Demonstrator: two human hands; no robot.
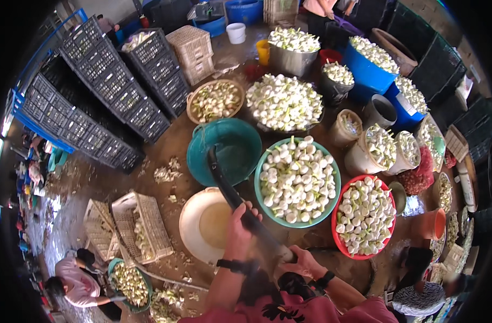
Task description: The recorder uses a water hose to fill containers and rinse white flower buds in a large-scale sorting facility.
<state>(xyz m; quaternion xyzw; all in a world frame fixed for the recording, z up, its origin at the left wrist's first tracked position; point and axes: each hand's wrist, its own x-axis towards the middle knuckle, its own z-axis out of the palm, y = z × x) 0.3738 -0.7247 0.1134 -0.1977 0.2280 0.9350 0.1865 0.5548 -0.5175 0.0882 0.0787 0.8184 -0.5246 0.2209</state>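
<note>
A thick dark hose (pixel 230 190) slants across the view, its far end over a teal plastic tub (pixel 195 159) that holds what looks like water. My left hand (pixel 238 232) is wrapped around the middle of the hose. Nearer to me, my right hand (pixel 304 262) grips the hose by its lighter end section. Below my left hand's side lies a wide white basin (pixel 191 226) with cloudy liquid in it. Right of the hose stands a green-rimmed tub (pixel 338 177) heaped with white, garlic-like bulbs (pixel 296 181). Beside it, a red basin (pixel 334 232) is full of similar bulbs.
Black crates (pixel 104 80) are stacked at the left, beige crates (pixel 143 226) lower down. A wicker basket (pixel 190 107), a blue barrel (pixel 359 76) and several pails hold more bulbs. A person (pixel 78 278) works beside a green tub at lower left. A cable (pixel 165 278) crosses the wet floor.
</note>
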